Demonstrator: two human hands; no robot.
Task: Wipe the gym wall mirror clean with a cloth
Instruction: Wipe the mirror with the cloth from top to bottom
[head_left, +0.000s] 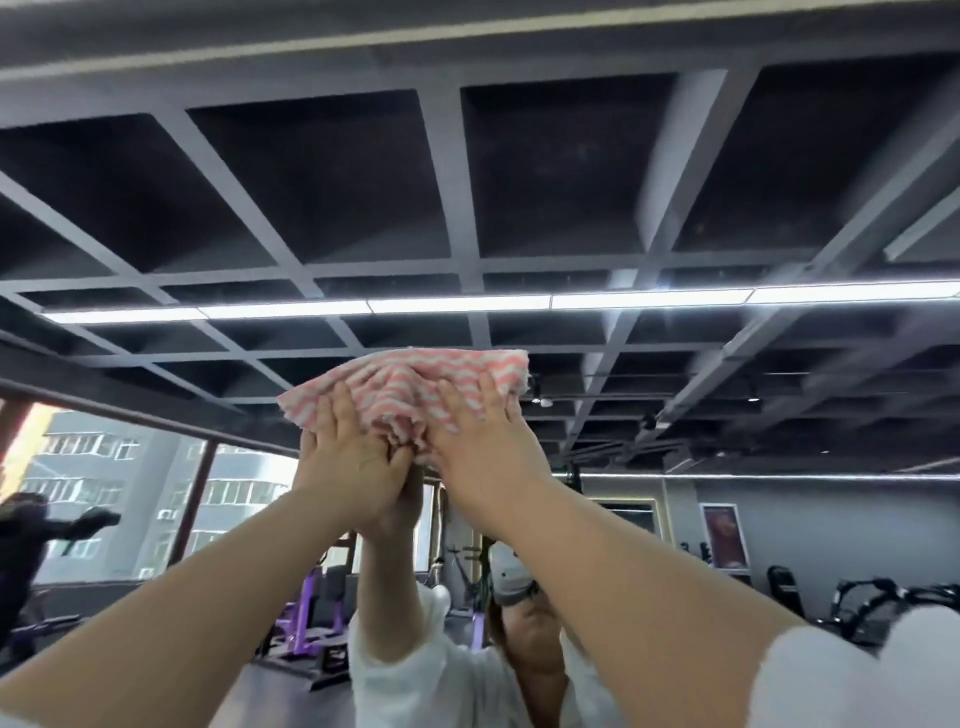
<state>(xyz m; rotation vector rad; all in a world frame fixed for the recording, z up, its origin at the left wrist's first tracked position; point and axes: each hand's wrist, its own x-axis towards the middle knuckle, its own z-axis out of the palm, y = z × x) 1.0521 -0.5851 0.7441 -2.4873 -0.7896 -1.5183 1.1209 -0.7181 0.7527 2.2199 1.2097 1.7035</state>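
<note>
Cloth (410, 387) partly under hands (415, 447)

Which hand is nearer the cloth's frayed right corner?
Right. The right hand presses the cloth just below that corner; the left hand presses its lower left part.

Soft woven cloth (410, 387) (pink-striped); glossy mirror (727, 364) glass

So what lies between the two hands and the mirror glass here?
The cloth, pink with white zigzags. In the head view both the left hand and right hand press it flat-fingered against the mirror; nothing else shows between.
</note>
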